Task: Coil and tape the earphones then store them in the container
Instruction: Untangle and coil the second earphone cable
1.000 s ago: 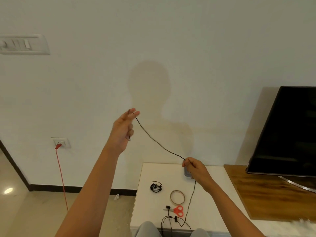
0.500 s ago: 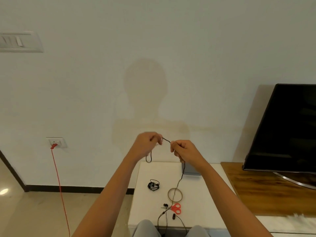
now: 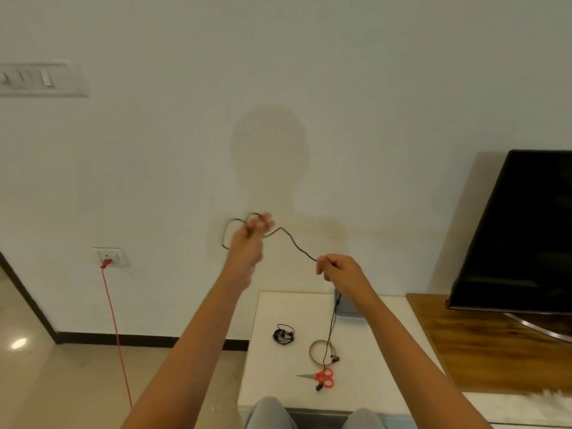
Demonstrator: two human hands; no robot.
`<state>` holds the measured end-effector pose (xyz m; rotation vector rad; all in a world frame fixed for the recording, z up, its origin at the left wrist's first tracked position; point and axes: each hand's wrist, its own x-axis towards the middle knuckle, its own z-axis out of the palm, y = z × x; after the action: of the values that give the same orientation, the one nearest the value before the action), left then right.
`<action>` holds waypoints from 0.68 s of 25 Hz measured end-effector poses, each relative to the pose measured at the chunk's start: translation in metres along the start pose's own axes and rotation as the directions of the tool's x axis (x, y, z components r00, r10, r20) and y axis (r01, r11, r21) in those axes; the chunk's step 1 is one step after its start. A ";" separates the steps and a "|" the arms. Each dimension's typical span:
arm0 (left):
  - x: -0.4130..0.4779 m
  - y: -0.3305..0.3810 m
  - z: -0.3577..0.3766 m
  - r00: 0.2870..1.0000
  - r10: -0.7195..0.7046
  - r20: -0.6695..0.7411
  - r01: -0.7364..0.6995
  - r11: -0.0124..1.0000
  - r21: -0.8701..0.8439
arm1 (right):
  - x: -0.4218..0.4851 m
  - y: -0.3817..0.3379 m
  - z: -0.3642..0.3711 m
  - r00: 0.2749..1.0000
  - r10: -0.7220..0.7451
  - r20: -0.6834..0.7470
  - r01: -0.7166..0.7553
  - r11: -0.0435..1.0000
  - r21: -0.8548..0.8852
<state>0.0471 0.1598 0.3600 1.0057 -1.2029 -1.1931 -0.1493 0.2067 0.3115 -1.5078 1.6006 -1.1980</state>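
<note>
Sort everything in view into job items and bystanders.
Job: earphone cable held between left hand and right hand, coiled earphones, tape roll, scissors, grey container.
Lying about: television, red cord, wall socket, switch panel.

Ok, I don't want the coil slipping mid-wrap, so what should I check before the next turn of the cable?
1. Loop sits on the left hand: ok, though the grip itself is blurred.
2. Right hand pinches the cable: ok.
3. Cable between the hands has no knots: ok, it only sags a little.
4. Earbuds hang clear of the scissors: cannot tell, they hang right by the handles.
5. Tape roll ready on the table: ok.
6. Container open: cannot tell, the right arm hides most of it.
</note>
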 end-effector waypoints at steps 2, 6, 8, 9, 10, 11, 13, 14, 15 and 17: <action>-0.016 -0.019 0.025 0.967 0.059 0.247 -0.120 0.964 0.238 | 0.005 -0.018 0.003 0.997 -0.056 0.045 0.057 0.998 -0.034; -0.024 -0.034 0.035 0.900 0.119 0.420 -0.334 0.808 0.486 | 0.011 -0.027 -0.006 0.997 -0.038 0.066 0.041 0.998 -0.042; -0.016 -0.029 0.027 0.901 0.207 0.380 -0.404 0.720 0.565 | 0.009 -0.020 -0.014 0.995 -0.021 0.097 0.018 0.999 0.036; -0.012 -0.025 0.023 0.914 0.240 0.327 -0.394 0.720 0.571 | 0.007 -0.015 -0.016 0.991 -0.018 0.134 0.004 0.995 0.105; -0.008 -0.021 0.020 0.925 0.266 0.271 -0.377 0.733 0.566 | 0.005 -0.010 -0.017 0.984 -0.025 0.177 -0.008 0.983 0.181; -0.006 -0.017 0.017 0.928 0.294 0.230 -0.374 0.739 0.560 | 0.004 -0.006 -0.017 0.976 -0.043 0.213 -0.011 0.969 0.248; -0.004 -0.009 0.016 0.917 0.360 0.174 -0.395 0.744 0.539 | 0.001 0.000 -0.015 0.966 -0.083 0.244 0.002 0.949 0.316; -0.004 -0.005 0.017 0.913 0.386 0.135 -0.398 0.762 0.512 | 0.000 0.001 -0.014 0.965 -0.094 0.247 0.007 0.943 0.333; -0.003 0.000 0.016 0.913 0.399 0.087 -0.389 0.784 0.483 | -0.001 0.002 -0.013 0.963 -0.098 0.251 0.004 0.937 0.350; 0.000 0.011 0.010 0.911 0.412 -0.005 -0.371 0.827 0.423 | -0.002 0.005 -0.014 0.957 -0.103 0.272 -0.007 0.927 0.376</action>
<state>0.0383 0.1616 0.3720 1.0408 -1.5352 -0.5657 -0.1638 0.2111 0.3117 -1.4004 1.0776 -1.1686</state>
